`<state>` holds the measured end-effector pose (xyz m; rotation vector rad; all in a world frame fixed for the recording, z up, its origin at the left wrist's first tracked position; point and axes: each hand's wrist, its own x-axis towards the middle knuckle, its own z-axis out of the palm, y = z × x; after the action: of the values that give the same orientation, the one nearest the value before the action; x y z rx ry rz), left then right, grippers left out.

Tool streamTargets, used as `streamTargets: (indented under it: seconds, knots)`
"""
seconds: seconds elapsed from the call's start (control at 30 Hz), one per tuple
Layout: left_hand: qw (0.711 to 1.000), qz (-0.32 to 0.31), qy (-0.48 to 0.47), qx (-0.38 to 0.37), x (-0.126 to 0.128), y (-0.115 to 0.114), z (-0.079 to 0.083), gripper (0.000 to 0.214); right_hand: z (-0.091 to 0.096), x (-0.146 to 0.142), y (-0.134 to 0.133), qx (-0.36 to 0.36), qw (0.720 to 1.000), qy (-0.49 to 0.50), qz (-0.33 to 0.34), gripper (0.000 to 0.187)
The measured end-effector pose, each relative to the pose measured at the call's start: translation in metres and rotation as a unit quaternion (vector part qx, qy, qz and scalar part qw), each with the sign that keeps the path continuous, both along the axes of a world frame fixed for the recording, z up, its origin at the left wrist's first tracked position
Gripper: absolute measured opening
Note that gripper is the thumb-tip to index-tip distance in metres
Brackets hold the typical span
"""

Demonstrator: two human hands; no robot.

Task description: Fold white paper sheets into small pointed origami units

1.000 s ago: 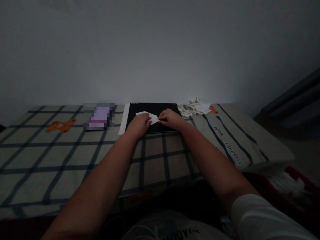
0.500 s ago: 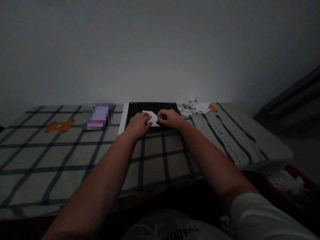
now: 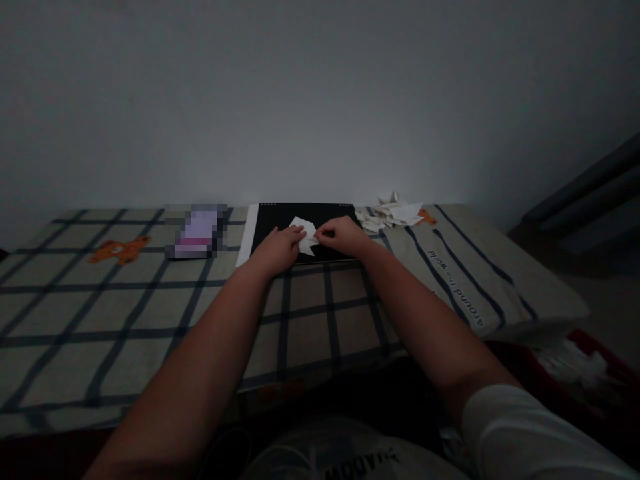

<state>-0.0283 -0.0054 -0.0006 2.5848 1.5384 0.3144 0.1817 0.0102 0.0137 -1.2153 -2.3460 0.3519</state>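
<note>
Two hands meet on one folded white paper point(image 3: 306, 235), which lies on a black board point(image 3: 273, 223) atop the checked cloth point(image 3: 150, 293). Paper sits between the fingertips: left hand point(image 3: 279, 248) curled onto its left edge, right hand point(image 3: 343, 235) pinching its right edge. Long axis roughly near-to-far, slightly tilted. Both hands equally close.

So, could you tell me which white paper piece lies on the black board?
The single folded piece held between the left hand and right hand; the rest sit in a heap on the checked cloth, right of the board.
</note>
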Motion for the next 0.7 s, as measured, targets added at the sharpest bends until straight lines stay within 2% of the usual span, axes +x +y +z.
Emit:
streamTargets:
  seconds: [0.17,0.33,0.43,0.63,0.7]
  knots:
    - [1.000,-0.002,-0.026,-0.012,0.0003,0.0009,0.0012,0.044,0.0006,0.0004,0.0024,-0.031,0.995,0.018,-0.095,0.023]
    - [0.999,-0.014,-0.035,0.001,0.0002,0.0028,-0.0027,0.046,-0.0029,0.0028,0.0062,-0.027,0.986,-0.038,-0.157,0.024]
    - [0.999,-0.020,-0.029,0.004,0.0010,0.0012,-0.0025,0.050,-0.0043,0.0025,0.0065,-0.025,0.983,-0.060,-0.173,0.024]
    - [0.999,-0.011,0.028,-0.017,0.0035,-0.0033,0.0019,0.042,-0.0063,0.0029,0.0060,-0.036,0.980,-0.066,-0.182,0.020]
    - [0.999,-0.014,0.036,-0.014,0.0033,-0.0037,0.0020,0.043,-0.0073,0.0043,0.0064,-0.016,0.983,-0.059,-0.176,0.018]
